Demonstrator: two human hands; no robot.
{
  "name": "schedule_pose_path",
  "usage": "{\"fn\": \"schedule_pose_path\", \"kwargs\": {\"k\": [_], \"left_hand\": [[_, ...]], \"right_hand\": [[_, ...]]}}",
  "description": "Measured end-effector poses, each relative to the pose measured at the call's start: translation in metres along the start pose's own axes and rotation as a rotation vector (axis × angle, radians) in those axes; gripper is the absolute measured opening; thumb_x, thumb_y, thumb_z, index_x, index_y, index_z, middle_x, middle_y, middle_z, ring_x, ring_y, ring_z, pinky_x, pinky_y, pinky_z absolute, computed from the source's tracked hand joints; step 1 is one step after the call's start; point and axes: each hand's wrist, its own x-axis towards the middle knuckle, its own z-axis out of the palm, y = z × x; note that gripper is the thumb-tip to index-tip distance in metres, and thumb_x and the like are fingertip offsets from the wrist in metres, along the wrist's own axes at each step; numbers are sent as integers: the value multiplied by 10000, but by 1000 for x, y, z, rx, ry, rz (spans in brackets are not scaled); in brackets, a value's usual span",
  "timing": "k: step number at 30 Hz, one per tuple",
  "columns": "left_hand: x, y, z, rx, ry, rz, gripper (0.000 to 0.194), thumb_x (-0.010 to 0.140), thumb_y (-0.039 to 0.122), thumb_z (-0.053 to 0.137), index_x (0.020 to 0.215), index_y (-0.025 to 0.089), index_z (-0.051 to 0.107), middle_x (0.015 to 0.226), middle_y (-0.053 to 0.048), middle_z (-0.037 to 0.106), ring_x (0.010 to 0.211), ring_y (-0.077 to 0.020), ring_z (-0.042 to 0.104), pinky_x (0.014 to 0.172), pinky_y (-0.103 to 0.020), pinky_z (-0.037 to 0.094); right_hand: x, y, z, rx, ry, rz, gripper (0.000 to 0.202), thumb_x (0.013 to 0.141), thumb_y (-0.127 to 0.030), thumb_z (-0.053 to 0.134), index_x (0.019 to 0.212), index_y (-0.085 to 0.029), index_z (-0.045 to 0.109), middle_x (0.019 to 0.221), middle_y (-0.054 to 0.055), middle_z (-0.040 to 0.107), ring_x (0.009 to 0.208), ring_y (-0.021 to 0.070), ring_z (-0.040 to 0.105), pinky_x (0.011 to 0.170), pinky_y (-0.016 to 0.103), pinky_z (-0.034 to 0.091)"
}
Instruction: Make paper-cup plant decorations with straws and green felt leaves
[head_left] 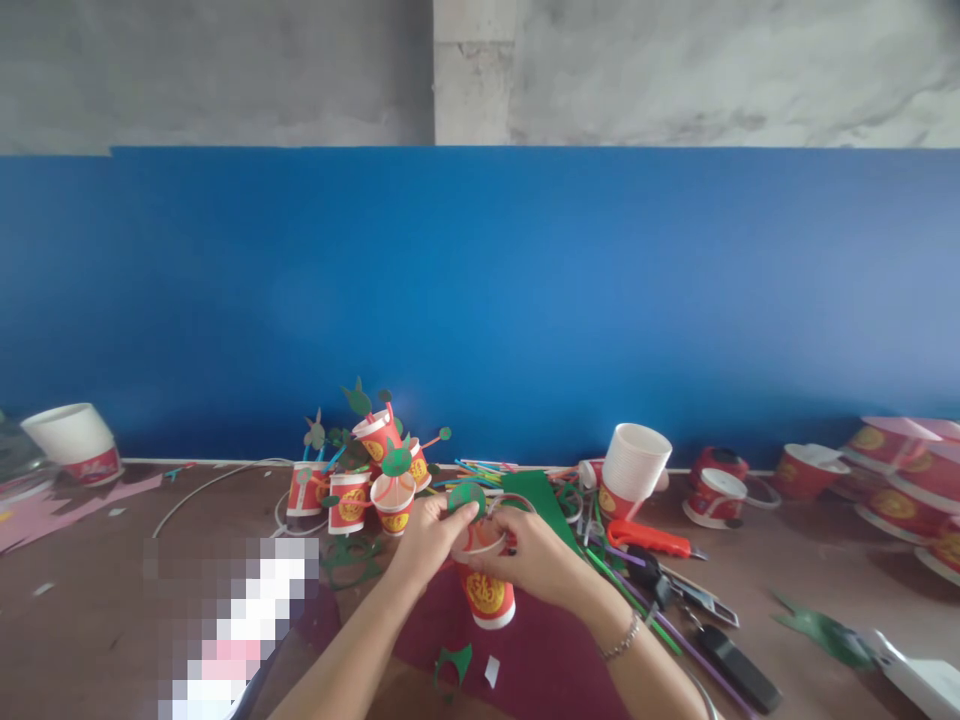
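In the head view a red paper cup with a yellow emblem and a white rim tilts over a maroon sheet. My right hand is closed round the cup's rim from the right, a bracelet on its wrist. My left hand pinches a green paper disc at the cup's far rim. Pinkish strips, perhaps straws, show inside the cup, partly hidden by my fingers. Below the cup lie a green paper offcut and a white scrap.
Decorated cups with green leaf shapes stand at the back left. To the right are a cup stack, an orange utility knife, a black key fob, straws and scissors. A blue panel borders the table.
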Motion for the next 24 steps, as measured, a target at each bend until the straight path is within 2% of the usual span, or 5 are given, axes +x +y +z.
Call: {"fn": "schedule_pose_path", "kwargs": {"k": [4,7,14,19,24], "left_hand": [[0,1,-2,7,-64,36,372,776,343,582,1093,151,613,854,-59,705,844,-215,647,754,-317,505],[-2,3,-3,95,-54,50,457,771,330,593,1189,155,533,903,-75,695,899,-219,637,785,-327,497],[-7,11,-6,163,-109,107,438,777,269,594,1196,169,510,928,-88,690,910,-216,633,814,-327,483],[-8,17,-6,122,-157,150,237,794,330,585,988,193,597,923,-67,697,871,-218,643,760,-298,491],[-5,9,-1,-3,-58,85,269,810,362,559,963,149,617,919,-87,706,891,-230,643,765,-305,492]], "right_hand": [[2,5,0,-59,31,30,396,701,-535,623,623,-156,539,604,-27,508,543,99,411,488,213,275],[5,8,-1,-87,109,62,384,730,-522,594,621,-160,527,631,-12,520,590,122,456,509,219,294],[7,8,-3,-70,169,46,277,719,-415,638,660,-177,510,667,-8,548,624,139,491,551,228,332],[6,6,-4,65,187,-2,240,722,-387,652,755,-180,537,745,1,601,657,145,526,590,236,397],[4,1,-4,164,162,-69,329,702,-392,686,923,-198,539,881,23,637,751,165,586,661,258,468]]}}
